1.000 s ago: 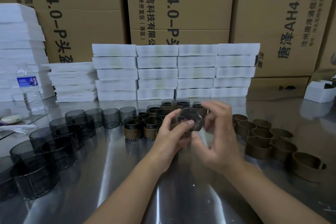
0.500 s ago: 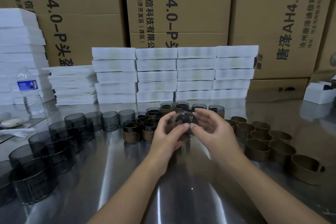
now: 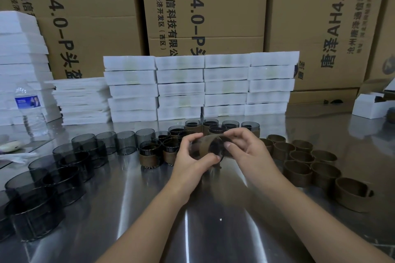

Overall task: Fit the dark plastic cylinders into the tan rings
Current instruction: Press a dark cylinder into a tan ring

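**A:** Where's the piece now?

**B:** Off the bench [image 3: 213, 226], lying on its side between both hands, just in front of the finished pairs [image 3: 149, 153]. The left hand [image 3: 190, 162] has its grip curled round the dark cylinder [image 3: 195, 148]. The right hand [image 3: 250, 153] pinches the tan ring [image 3: 206, 144] with thumb and fingertips.

**A:** How far on is the ring?

**B:** Too blurred to tell. I'd guess partway.

**A:** What makes it go well?

**B:** Line the two up square before pushing, since a tilted ring would likely jam. Press evenly round the rim, because the ring looks thin and could buckle. Then stand it with the finished ones, apart from the bare cylinders [image 3: 64, 156] on the left and the empty rings [image 3: 299, 156] on the right.
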A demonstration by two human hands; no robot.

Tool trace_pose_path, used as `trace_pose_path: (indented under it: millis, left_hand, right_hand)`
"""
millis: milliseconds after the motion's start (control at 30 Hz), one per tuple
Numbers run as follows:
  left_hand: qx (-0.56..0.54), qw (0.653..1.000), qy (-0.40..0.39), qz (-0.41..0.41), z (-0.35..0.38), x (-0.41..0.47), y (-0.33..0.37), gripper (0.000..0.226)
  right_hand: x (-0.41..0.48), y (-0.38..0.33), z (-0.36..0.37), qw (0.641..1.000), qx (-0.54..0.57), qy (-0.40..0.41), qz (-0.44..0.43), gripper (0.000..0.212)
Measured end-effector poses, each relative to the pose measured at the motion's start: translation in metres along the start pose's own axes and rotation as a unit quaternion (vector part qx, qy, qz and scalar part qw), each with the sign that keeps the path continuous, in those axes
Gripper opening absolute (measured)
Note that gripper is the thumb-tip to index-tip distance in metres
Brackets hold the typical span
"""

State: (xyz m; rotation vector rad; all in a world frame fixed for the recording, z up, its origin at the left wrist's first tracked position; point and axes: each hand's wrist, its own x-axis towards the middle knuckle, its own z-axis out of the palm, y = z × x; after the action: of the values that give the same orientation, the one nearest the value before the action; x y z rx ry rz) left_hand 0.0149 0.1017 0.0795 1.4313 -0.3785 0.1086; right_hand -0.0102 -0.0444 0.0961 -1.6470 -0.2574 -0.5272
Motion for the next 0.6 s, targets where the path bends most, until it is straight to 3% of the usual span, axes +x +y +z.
trace_pose_path:
  millis: [200, 367, 500, 600]
  left_hand:
    - [-0.025, 0.999, -0.007, -0.025, 0.001, -0.003, 0.005, 0.054]
    - [-0.075, 0.996, -0.030, -0.047, -0.002, -0.005, 0.012, 0.040]
    - [-0.080, 0.992, -0.082, -0.058, 0.003, -0.007, 0.017, 0.056]
    - [-0.075, 0.989, -0.108, -0.062, 0.005, -0.008, 0.015, 0.057]
  right_hand:
    - [0.001, 0.001, 0.000, 1.000, 0.022, 0.003, 0.006, 0.025]
    - [0.001, -0.004, -0.003, 0.999, 0.033, 0.018, 0.015, 0.003]
    - [0.003, -0.008, -0.004, 0.994, 0.043, 0.013, 0.103, 0.041]
    - [0.002, -0.009, -0.003, 0.985, 0.041, -0.025, 0.165, 0.046]
